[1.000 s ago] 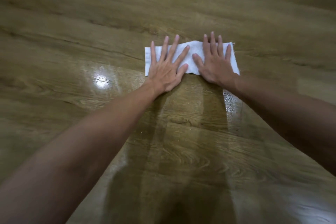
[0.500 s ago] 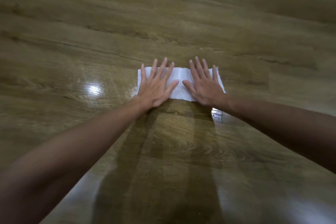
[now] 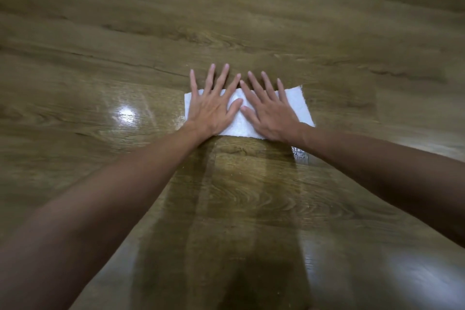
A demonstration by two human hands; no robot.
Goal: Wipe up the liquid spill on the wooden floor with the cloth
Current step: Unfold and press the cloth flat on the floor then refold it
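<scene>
A white folded cloth (image 3: 298,104) lies flat on the wooden floor (image 3: 226,20) ahead of me. My left hand (image 3: 212,106) presses on its left half with straight, spread fingers. My right hand (image 3: 270,111) presses on the right half the same way, thumbs almost touching. The fingertips of both hands reach past the cloth's far edge onto the floor. A wet, glossy patch of liquid (image 3: 239,196) spreads over the boards between my forearms, with a small bright wet spot (image 3: 299,155) just under my right wrist.
A lamp's glare (image 3: 125,113) shines on the wet boards left of the cloth. A dark shadow (image 3: 264,279) falls on the floor at the bottom middle. Dry-looking boards stretch beyond the cloth.
Both hands slid back over the cloth toward me, so their fingertips now overhang its far edge. My hands have drawn closer together, and the view has shifted.
</scene>
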